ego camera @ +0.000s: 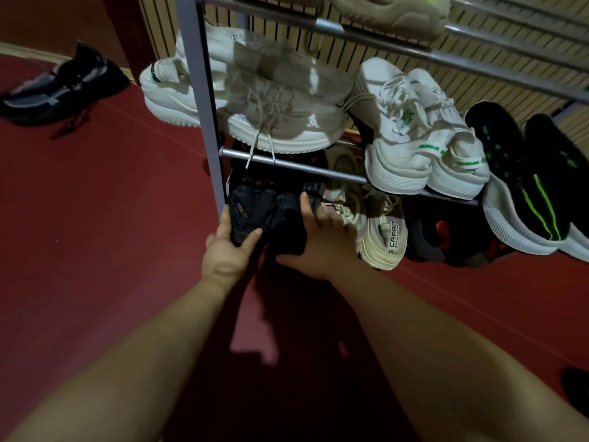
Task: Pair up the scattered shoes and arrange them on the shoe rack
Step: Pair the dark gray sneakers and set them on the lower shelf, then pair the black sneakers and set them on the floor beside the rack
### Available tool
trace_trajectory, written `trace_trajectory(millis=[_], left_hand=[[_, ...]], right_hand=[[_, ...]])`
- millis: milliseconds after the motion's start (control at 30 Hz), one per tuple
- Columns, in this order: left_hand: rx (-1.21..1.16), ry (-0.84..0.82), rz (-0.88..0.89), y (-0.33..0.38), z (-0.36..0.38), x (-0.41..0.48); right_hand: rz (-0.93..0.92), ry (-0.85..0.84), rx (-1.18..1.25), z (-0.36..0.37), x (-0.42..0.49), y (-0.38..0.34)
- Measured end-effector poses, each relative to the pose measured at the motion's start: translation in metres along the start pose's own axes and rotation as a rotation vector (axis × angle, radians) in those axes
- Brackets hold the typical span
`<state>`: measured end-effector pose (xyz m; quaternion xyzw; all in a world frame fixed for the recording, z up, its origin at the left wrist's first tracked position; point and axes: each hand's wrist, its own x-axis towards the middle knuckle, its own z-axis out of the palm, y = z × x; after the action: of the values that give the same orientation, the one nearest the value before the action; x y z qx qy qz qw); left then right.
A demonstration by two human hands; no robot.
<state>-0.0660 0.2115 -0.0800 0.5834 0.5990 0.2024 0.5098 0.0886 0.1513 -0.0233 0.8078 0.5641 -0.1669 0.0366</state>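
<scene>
A pair of black shoes (pixel 264 208) sits at the left end of the bottom level of the metal shoe rack (pixel 204 100). My left hand (pixel 228 247) grips the heel of the left black shoe. My right hand (pixel 318 240) holds the heel of the right black shoe, thumb over its top. On the middle shelf lie large white sneakers (pixel 255 100), a white pair with green tabs (pixel 420 145) and a black pair with green stripes (pixel 535 186). A cream pair (pixel 379 231) stands on the bottom level beside my right hand.
A dark grey pair of shoes (pixel 60 87) lies loose on the red floor (pixel 111 218) at the far left, near a wall. Beige shoes (pixel 392 11) rest on the top shelf. Dark shoes with red (pixel 446 237) sit low at the right. A black object (pixel 577 390) shows at the right edge.
</scene>
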Motion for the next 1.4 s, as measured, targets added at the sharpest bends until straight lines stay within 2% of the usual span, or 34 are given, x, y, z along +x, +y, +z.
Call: trace_trajectory(millis=[67, 300, 433, 600, 800, 1000, 1200, 1400], left_hand=[[0.092, -0.002, 0.01, -0.002, -0.002, -0.003], [0.251, -0.023, 0.053, 0.005, -0.008, 0.003], [0.254, -0.039, 0.039, 0.004, -0.009, 0.005], [0.236, -0.035, 0.027, 0.005, -0.006, 0.001], [0.313, -0.102, 0.03, 0.015, -0.012, -0.015], [0.619, -0.089, 0.141, 0.027, -0.024, -0.05], [0.88, -0.276, 0.357, 0.067, 0.008, -0.095], [0.882, -0.441, 0.551, 0.105, 0.071, -0.127]], right_hand=[[-0.004, 0.04, -0.059, 0.003, 0.001, 0.006], [-0.051, 0.137, -0.013, 0.011, 0.009, 0.018], [-0.061, 0.183, 0.002, 0.023, 0.011, 0.025], [-0.053, 0.139, 0.026, 0.03, 0.007, 0.026], [-0.055, 0.17, 0.003, 0.023, -0.004, 0.014], [-0.094, 0.055, 0.099, 0.001, -0.039, 0.03], [-0.18, -0.14, -0.011, -0.041, -0.085, 0.084], [0.013, -0.293, 0.018, -0.043, -0.138, 0.16]])
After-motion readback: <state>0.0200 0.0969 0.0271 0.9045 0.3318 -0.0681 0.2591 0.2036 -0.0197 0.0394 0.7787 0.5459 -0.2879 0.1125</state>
